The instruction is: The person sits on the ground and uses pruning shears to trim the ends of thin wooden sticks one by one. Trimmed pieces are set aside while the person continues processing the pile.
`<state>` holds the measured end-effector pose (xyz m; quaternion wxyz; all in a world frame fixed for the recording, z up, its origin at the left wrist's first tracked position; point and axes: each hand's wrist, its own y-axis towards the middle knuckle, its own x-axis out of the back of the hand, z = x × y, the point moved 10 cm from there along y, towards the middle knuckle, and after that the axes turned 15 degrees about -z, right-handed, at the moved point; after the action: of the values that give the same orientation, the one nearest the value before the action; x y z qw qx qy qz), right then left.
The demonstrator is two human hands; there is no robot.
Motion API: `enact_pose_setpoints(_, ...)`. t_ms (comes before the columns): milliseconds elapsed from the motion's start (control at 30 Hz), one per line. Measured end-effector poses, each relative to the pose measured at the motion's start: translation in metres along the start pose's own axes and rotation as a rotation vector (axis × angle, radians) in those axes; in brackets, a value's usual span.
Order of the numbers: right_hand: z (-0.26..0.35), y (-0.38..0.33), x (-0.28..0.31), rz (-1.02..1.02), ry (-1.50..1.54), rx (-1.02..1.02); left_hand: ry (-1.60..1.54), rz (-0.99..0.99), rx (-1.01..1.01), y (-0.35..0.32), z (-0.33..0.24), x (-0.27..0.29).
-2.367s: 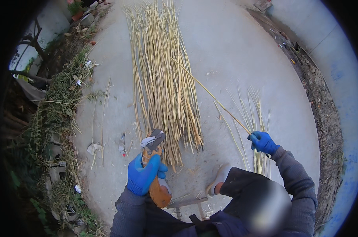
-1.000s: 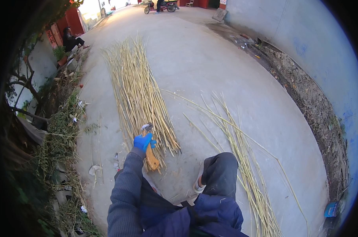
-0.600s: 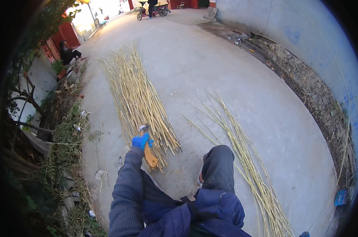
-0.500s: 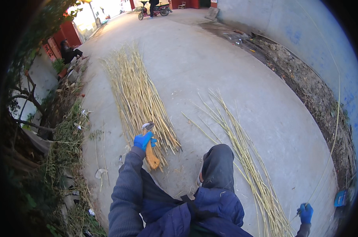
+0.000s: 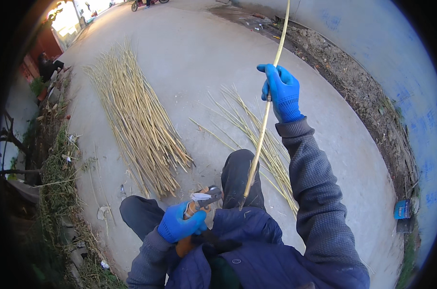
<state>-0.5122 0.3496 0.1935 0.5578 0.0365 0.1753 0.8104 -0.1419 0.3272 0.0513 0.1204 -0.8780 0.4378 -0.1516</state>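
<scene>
My right hand point(image 5: 283, 91), in a blue glove, is raised ahead of me and closed around a long pale stalk point(image 5: 258, 147). The stalk slants upward out of the picture, and its thick darker end hangs over my lap. Low at my lap, my blue-gloved left hand point(image 5: 180, 223) grips a wooden-handled tool with a dark metal head point(image 5: 208, 196) and a whitish piece on it. The tool's exact kind I cannot make out. Tool and stalk end are apart. A wide spread of stalks point(image 5: 136, 127) lies on the ground front left; a smaller pile point(image 5: 274, 156) lies right, partly behind my right arm.
Dry weeds and litter point(image 5: 59, 192) line the left edge of the concrete point(image 5: 199, 67). Along the right runs a dirt strip point(image 5: 344, 72) below a bluish wall point(image 5: 387, 58), with a blue container point(image 5: 402, 209) beside it. A person point(image 5: 47, 66) sits far left; a motorbike point(image 5: 137, 5) stands far ahead.
My right hand has swung from the lower right up to the front, bringing the stalk across. My left hand has drawn the tool from the large spread back toward my lap.
</scene>
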Motion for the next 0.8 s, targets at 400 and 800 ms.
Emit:
enact_pose_setpoints(400, 0.013, -0.005, -0.083, 0.044, 0.018, 0.108, 0.348, -0.030, -0.240, -0.031, 0.011, 0.012)
enact_pose_setpoints(800, -0.006, -0.028, -0.105, 0.069, -0.044, 0.081, 0.375, -0.096, -0.313, -0.024, 0.003, 0.011)
